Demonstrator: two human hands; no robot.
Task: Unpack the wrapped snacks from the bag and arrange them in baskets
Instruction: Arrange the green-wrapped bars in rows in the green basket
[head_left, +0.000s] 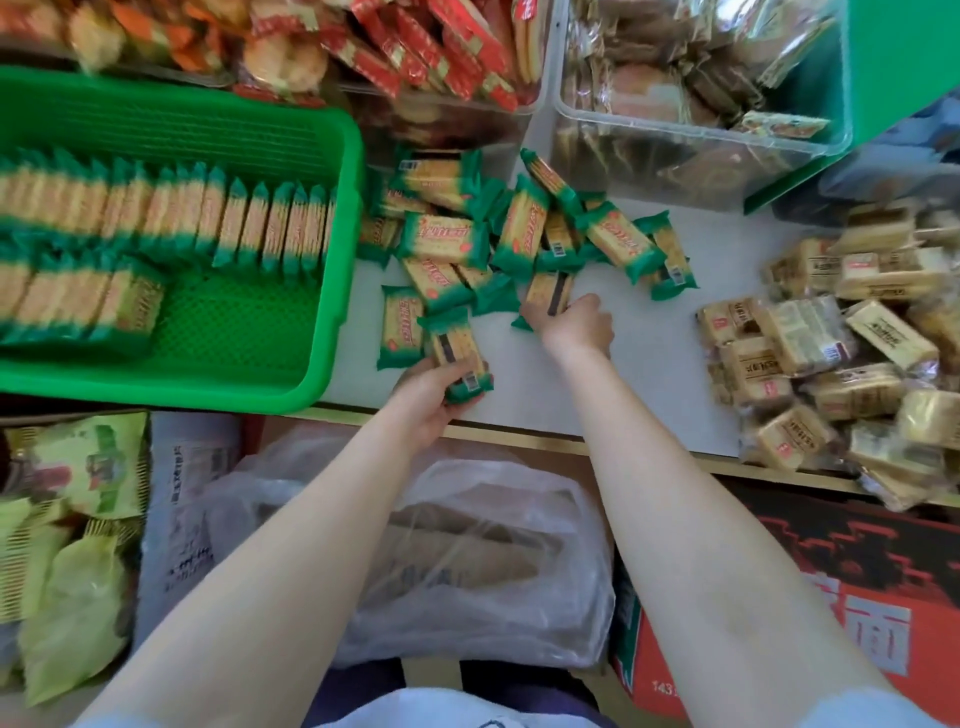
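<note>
A green plastic basket (332, 291) at the left holds rows of green-and-yellow cracker packs (171, 218) standing on edge. More of the same packs lie in a loose pile (457, 244) on the white table. My left hand (426, 400) grips a small stack of these packs (460, 358) near the table's front edge. My right hand (576, 322) rests on another pack (548, 291) at the pile's near side, fingers closing around it. A clear plastic bag (467, 561) sits below the table between my arms.
A pile of tan wrapped snacks (831, 353) covers the table's right side. Clear bins (691, 135) of brown and red snacks (431, 47) stand at the back. Yellow-green bags (67, 519) lie at lower left, a red carton (831, 597) at lower right.
</note>
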